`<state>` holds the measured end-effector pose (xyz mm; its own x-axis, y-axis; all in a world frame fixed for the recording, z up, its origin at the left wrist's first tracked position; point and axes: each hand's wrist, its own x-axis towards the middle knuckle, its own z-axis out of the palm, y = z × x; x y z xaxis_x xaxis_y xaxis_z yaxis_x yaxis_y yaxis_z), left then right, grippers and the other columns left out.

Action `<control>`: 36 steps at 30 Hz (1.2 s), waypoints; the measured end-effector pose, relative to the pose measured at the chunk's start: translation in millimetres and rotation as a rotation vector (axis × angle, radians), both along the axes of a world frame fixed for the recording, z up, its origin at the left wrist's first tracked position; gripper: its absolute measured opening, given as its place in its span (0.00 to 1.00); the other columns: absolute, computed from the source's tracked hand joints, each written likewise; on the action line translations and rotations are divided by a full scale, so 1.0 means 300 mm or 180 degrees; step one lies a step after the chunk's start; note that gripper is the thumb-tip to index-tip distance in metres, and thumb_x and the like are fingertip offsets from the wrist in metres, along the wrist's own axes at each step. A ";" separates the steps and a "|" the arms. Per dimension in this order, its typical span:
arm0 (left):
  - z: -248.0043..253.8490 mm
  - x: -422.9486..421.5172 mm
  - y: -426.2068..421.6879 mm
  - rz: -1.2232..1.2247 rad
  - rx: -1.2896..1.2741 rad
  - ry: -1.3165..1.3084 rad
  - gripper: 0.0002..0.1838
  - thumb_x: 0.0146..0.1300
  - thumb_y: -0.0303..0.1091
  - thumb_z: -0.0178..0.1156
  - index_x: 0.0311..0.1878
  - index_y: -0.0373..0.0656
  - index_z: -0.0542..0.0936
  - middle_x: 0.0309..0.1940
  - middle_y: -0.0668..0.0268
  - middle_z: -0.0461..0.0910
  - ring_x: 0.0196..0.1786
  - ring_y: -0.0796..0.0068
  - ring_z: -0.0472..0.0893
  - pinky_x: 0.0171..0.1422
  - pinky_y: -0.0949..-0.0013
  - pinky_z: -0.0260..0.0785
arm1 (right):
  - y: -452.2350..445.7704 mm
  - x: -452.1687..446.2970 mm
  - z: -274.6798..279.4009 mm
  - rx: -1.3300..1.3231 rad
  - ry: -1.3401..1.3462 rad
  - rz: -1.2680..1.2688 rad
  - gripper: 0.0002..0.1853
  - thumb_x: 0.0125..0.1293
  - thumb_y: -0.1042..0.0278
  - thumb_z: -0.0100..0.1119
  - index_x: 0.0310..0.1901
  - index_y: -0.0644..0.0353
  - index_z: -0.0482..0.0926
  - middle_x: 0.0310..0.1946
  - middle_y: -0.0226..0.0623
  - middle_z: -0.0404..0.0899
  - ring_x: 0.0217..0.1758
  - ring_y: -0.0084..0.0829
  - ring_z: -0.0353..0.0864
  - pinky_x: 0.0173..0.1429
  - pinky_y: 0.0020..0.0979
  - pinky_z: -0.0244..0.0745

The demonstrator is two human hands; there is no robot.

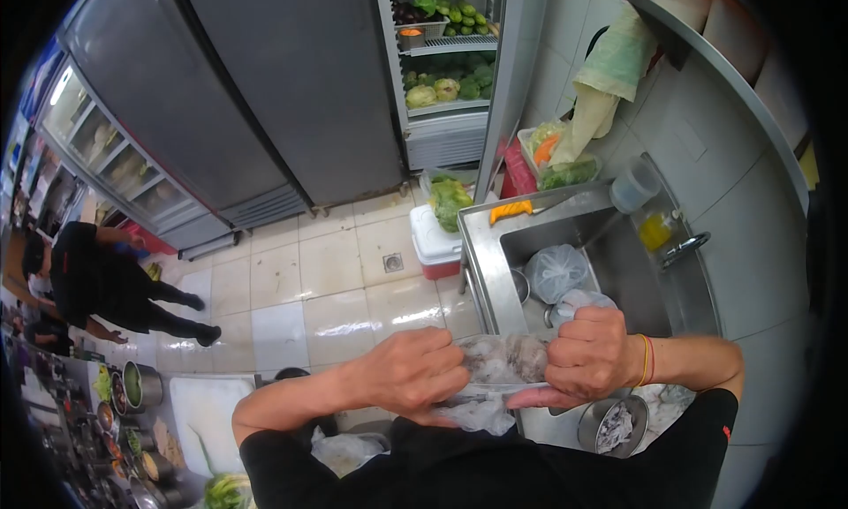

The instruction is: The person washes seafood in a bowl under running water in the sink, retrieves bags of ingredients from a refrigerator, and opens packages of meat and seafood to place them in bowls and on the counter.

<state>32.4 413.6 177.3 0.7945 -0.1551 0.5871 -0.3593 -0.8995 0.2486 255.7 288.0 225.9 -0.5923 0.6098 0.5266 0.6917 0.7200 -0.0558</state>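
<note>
Both hands grip a clear plastic bag (505, 361) with greyish contents, held in front of the chest near the sink's edge. My left hand (408, 372) is closed on the bag's left side. On its right side my right hand (587, 359) is closed too, with the thumb stretched along the lower edge. Loose plastic hangs below, between the hands. Beyond my right hand, a tied plastic bag (556, 272) and another bag (585, 304) lie in the metal sink (636, 288). A metal bowl (613, 426) with greyish contents is below my right hand.
An orange-handled knife (512, 211) lies at the sink's far rim. A faucet (687, 248) is at the right. Behind stand an open fridge (446, 143) and a cooler box (435, 241). A person (106, 279) stands far left, beyond a white cutting board (208, 412).
</note>
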 end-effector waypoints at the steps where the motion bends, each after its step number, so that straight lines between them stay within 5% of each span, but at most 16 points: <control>1: -0.007 -0.002 0.004 -0.0024 0.0064 0.0060 0.23 0.34 0.44 0.71 0.21 0.43 0.66 0.20 0.67 0.60 0.24 0.68 0.64 0.22 0.68 0.57 | -0.006 0.002 0.001 -0.0025 -0.0018 -0.0023 0.25 0.45 0.52 0.72 0.10 0.50 0.63 0.13 0.23 0.56 0.13 0.22 0.58 0.19 0.26 0.48; 7: -0.043 -0.010 -0.007 0.0162 -0.0350 0.0175 0.21 0.30 0.39 0.69 0.22 0.42 0.67 0.22 0.66 0.62 0.27 0.66 0.65 0.24 0.66 0.60 | -0.031 0.055 -0.001 -0.0662 -0.0265 0.0118 0.22 0.40 0.49 0.71 0.18 0.52 0.67 0.20 0.27 0.62 0.25 0.25 0.67 0.23 0.25 0.53; 10: -0.064 -0.010 -0.008 0.0166 -0.0775 0.0181 0.20 0.34 0.39 0.69 0.22 0.42 0.67 0.22 0.65 0.62 0.26 0.66 0.65 0.24 0.66 0.58 | -0.043 0.080 -0.021 -0.0701 -0.0507 0.0205 0.16 0.40 0.57 0.65 0.22 0.54 0.67 0.23 0.29 0.63 0.30 0.27 0.69 0.25 0.24 0.59; 16: -0.078 0.013 -0.015 -0.0064 -0.1462 0.0161 0.20 0.40 0.37 0.70 0.19 0.41 0.66 0.18 0.64 0.62 0.22 0.65 0.63 0.24 0.66 0.54 | -0.093 0.118 -0.084 -0.0269 -0.0516 0.0085 0.08 0.40 0.68 0.54 0.21 0.55 0.64 0.21 0.31 0.62 0.26 0.27 0.68 0.28 0.24 0.68; 29: -0.077 0.086 -0.057 0.0360 -0.2215 -0.0155 0.21 0.37 0.29 0.70 0.16 0.40 0.62 0.16 0.67 0.60 0.21 0.69 0.60 0.25 0.70 0.51 | -0.154 0.192 -0.071 -0.0136 -0.0594 -0.0155 0.11 0.37 0.70 0.57 0.19 0.55 0.62 0.17 0.29 0.59 0.18 0.25 0.66 0.17 0.25 0.64; 36: -0.202 0.136 -0.118 0.0641 -0.3553 -0.0007 0.19 0.41 0.29 0.69 0.17 0.39 0.64 0.16 0.69 0.60 0.22 0.78 0.59 0.25 0.72 0.53 | -0.141 0.242 -0.086 -0.0664 -0.0332 -0.0357 0.13 0.34 0.69 0.60 0.18 0.55 0.63 0.17 0.31 0.62 0.17 0.30 0.67 0.19 0.30 0.65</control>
<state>73.0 378.2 116.8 0.7446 0.5866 0.3186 -0.2345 -0.2170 0.9476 328.3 245.6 200.1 -0.5593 0.7638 0.3223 0.7764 0.6188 -0.1192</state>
